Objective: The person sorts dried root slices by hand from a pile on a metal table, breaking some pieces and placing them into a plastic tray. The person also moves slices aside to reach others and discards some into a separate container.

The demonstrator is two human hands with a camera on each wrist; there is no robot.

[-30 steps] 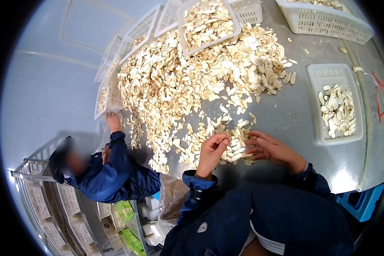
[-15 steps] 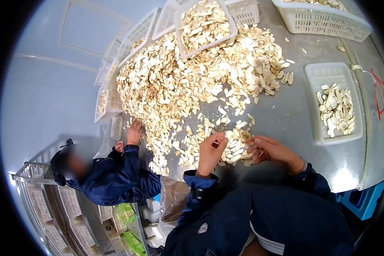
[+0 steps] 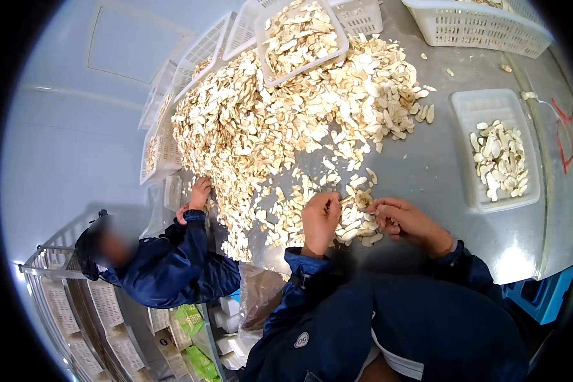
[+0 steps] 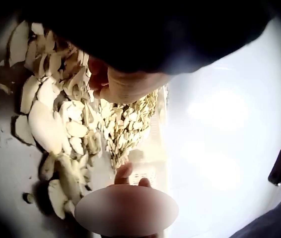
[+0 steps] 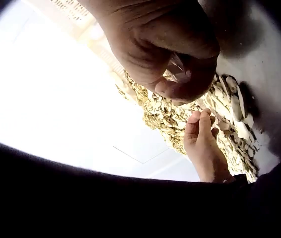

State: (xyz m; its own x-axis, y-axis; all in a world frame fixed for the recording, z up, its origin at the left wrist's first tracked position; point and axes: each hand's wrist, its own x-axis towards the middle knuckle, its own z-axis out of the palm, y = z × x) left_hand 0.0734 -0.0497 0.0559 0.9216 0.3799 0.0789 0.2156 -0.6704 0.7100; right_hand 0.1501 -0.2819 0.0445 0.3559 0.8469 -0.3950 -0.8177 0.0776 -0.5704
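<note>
Several pale, dried-looking slices [image 3: 356, 223] lie in a small loose heap in front of the person. Over its left side is the left hand [image 3: 321, 223], back upward, its fingers curled and thumb drawn in. In the right wrist view the left hand [image 5: 205, 148] has thumb and fingertips together; I cannot tell whether a slice is between them. At the heap's right edge the right hand [image 3: 410, 223] pinches with bent fingers. A pale slice [image 5: 176, 68] shows between its thumb and fingers in the right wrist view. A browner slice [image 3: 364, 200] lies near its fingertips.
A large pile of slices [image 3: 248, 121] spreads behind. A tub of slices [image 3: 302, 38] stands on it. A white tray [image 3: 468, 108] with slices is at right, a slotted basket [image 3: 484, 32] behind it. Another person [image 3: 165, 261] works at the pile's left.
The right hand's fingers have gone from spread to pinching. The left hand has turned its back upward. The other person's hand has moved from the basket edge to the pile.
</note>
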